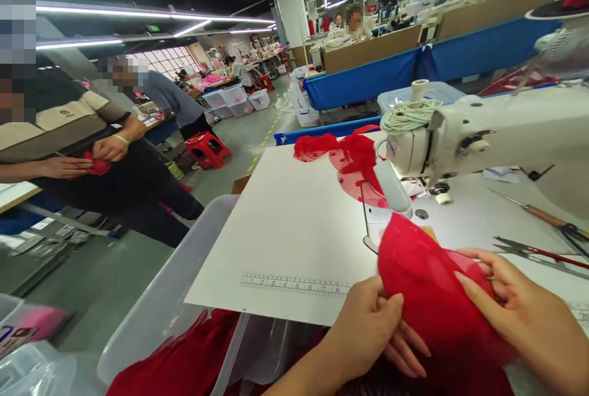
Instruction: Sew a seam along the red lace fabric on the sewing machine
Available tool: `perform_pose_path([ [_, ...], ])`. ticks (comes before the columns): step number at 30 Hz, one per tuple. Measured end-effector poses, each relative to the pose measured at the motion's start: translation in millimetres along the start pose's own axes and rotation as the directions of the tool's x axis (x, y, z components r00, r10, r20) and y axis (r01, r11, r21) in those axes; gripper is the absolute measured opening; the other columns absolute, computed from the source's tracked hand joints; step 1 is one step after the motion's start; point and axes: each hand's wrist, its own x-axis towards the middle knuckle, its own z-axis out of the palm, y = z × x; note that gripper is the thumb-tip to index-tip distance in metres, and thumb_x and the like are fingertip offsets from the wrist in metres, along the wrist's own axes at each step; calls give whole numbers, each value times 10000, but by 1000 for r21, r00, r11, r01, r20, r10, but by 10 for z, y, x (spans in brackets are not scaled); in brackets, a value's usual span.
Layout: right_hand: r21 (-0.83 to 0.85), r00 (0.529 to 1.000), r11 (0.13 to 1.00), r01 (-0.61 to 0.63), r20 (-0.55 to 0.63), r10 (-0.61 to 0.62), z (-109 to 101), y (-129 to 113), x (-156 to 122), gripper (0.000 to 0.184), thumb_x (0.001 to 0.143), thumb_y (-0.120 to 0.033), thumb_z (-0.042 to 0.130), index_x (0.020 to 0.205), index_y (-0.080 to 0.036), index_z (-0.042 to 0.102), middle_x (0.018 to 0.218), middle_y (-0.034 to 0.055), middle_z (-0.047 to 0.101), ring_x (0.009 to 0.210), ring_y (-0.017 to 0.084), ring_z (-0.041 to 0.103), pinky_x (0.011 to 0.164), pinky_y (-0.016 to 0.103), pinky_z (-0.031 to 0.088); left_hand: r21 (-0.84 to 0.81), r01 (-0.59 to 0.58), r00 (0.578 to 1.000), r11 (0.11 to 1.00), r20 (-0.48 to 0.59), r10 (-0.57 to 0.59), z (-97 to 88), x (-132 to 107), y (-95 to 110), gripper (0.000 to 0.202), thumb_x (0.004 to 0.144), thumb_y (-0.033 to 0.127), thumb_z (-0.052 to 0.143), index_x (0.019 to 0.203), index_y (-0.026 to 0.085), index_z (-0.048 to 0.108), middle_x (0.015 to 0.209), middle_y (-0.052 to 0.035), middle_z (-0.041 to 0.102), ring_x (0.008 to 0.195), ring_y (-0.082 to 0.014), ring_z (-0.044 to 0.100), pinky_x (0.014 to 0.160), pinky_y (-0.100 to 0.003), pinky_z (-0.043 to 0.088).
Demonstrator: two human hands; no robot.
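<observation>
Loosely bunched red fabric (427, 285), sheer, creased

The red fabric (427, 285) is covering the needle area of the sewing machine (483, 138), whose body is running off the right picture edge. The right hand (519, 316) is being cropped at the corner, its grip under the fabric hidden. The ruler (294, 284) along the surface's front edge is showing numbers too small to read.

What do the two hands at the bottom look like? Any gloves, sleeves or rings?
No gloves. The left hand and the right hand are both bare, with no rings, watch or bracelet showing. No sleeve reaches either wrist in view. The fingernails look short and unpainted.
</observation>
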Motion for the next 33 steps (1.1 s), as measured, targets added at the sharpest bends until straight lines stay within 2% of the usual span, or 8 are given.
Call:
perform_pose_path([
  [3, 52, 979, 979, 199, -60, -196, -54, -155, -45, 339, 926, -560, 498, 1086, -318, 673, 978, 10, 793, 776, 271, 767, 570, 364, 586, 398, 7, 998, 917, -56, 17, -58, -102, 238, 277, 984, 404, 469, 799, 198, 453, 567, 3, 575, 465, -129, 542, 509, -259, 449],
  [6, -31, 917, 930, 367, -155, -367, -72, -332, -87, 246, 1000, -444, 461, 1084, -296, 639, 992, 16, 782, 839, 250, 764, 642, 353, 596, 657, -236, 930, 716, -62, 363, -55, -61, 517, 229, 971, 301, 524, 773, 190, 553, 702, -13, 636, 643, -144, 577, 631, -279, 429],
  [8, -65, 872, 889, 453, -177, -457, -60, -440, -110, 203, 1026, -370, 439, 1068, -277, 615, 931, 18, 763, 788, 217, 751, 620, 319, 579, 662, -343, 876, 667, -32, 482, -22, 86, 633, 133, 959, 247, 542, 846, 196, 592, 850, -21, 671, 773, -157, 593, 697, -281, 428],
  [13, -1, 812, 822, 569, -153, -563, -4, -607, -174, 183, 1042, -242, 433, 1013, -261, 613, 838, 1, 706, 687, 157, 711, 554, 258, 530, 602, -214, 928, 769, -121, 353, 24, 542, 585, 352, 867, 309, 740, 680, 202, 461, 639, 44, 535, 621, -135, 475, 613, -276, 347],
  [18, 126, 865, 857, 500, -127, -486, -100, -604, -158, 237, 1038, -357, 474, 921, -269, 660, 847, 13, 728, 700, 179, 710, 594, 272, 559, 601, -261, 922, 755, -78, 380, -49, 658, 454, 383, 906, 176, 612, 637, 210, 342, 583, 55, 432, 575, -127, 459, 584, -265, 364],
  [25, 376, 990, 923, -84, 134, 35, -125, -481, 207, 364, 822, -595, 589, 929, -250, 632, 803, 54, 756, 630, 237, 722, 521, 318, 566, 470, -293, 942, 832, -9, 337, -140, 619, 453, 189, 902, 90, 479, 995, 236, 403, 685, 88, 481, 558, -125, 579, 590, -253, 534],
  [29, 350, 998, 936, 49, 11, -56, -91, -552, 345, 238, 770, -454, 567, 874, -246, 616, 875, 72, 741, 689, 231, 711, 574, 335, 570, 456, -292, 948, 840, 22, 318, -149, 558, 503, 466, 817, -2, 407, 1210, 245, 432, 726, 82, 514, 556, -119, 601, 589, -242, 529],
  [33, 244, 953, 936, 255, -225, -201, -125, -566, 323, 163, 914, -369, 517, 900, -254, 633, 913, 60, 702, 777, 211, 671, 699, 346, 579, 438, -172, 978, 883, -29, 204, -129, 560, 531, 141, 856, 72, 450, 843, 201, 508, 691, 45, 543, 564, -130, 604, 566, -248, 493],
])
